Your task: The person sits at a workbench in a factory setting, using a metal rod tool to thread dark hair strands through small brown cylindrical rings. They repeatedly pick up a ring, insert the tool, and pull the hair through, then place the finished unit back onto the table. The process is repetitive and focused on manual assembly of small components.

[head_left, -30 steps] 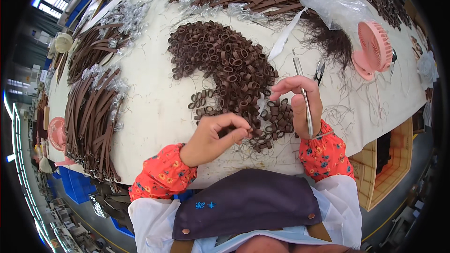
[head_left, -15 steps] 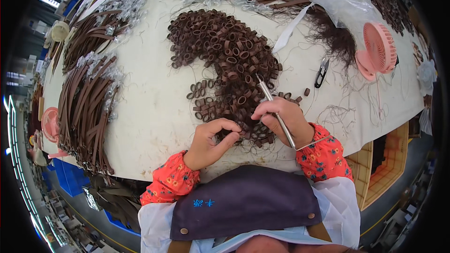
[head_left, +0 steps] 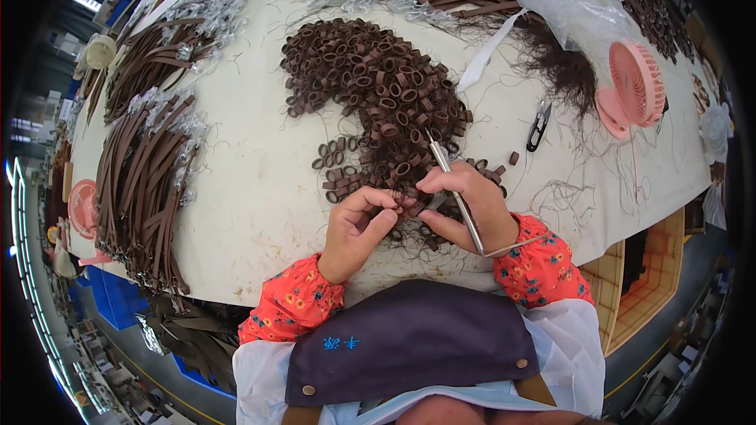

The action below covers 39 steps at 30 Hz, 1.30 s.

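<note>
Head view. My left hand (head_left: 358,224) pinches one small brown loop (head_left: 391,203) between thumb and fingertips, at the near edge of the loop pile (head_left: 378,94) on the worktop (head_left: 252,181). My right hand (head_left: 465,208) is closed around a thin metal rod (head_left: 453,189), its lower end meeting the loop. I judge the loop light, soft and easily squashed; it is best held by its outer band, leaving the opening free.

Both forearms came up from below; the left hand (head_left: 361,224) and right hand (head_left: 465,205) were curled, fingertips nearly meeting.
</note>
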{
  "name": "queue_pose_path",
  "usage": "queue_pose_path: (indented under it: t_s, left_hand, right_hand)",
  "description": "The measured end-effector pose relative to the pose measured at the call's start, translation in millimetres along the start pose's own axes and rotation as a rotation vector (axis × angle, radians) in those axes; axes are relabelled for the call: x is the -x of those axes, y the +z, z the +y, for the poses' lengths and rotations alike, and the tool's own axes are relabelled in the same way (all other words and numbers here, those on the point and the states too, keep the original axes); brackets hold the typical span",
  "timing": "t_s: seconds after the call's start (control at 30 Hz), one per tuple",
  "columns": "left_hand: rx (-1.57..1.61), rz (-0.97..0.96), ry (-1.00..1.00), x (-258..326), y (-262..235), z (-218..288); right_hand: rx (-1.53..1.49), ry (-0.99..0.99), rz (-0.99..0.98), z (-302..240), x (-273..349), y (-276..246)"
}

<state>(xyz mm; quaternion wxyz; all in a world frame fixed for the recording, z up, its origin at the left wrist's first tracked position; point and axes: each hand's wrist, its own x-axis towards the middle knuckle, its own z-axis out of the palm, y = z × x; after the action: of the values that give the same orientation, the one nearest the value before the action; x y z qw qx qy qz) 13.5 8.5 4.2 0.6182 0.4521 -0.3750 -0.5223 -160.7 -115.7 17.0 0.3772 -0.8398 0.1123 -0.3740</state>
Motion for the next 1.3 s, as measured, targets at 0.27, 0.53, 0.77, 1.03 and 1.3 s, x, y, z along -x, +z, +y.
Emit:
queue_pose_path:
  t_s: [0.27, 0.53, 0.77, 1.03, 1.3]
  left_hand:
    - [0.137, 0.029, -0.1, 2, -6, -8]
    - [-0.276, 0.038, 0.099, 1, -4, -4]
    - [-0.511, 0.049, 0.231, -8, 8, 19]
    - [-0.055, -0.094, -0.219, -12, 10, 7]
    - [0.178, -0.013, -0.28, -12, 0, -3]
  right_hand:
    - [0.155, -0.215, 0.038, 0, -3, 5]
    - [0.048, -0.116, -0.007, -2, 3, 4]
    - [0.052, -0.108, -0.003, -2, 1, -10]
    - [-0.028, -0.064, -0.035, -3, 3, -10]
    - [0.026, -0.037, 0.102, 5, 0, -8]
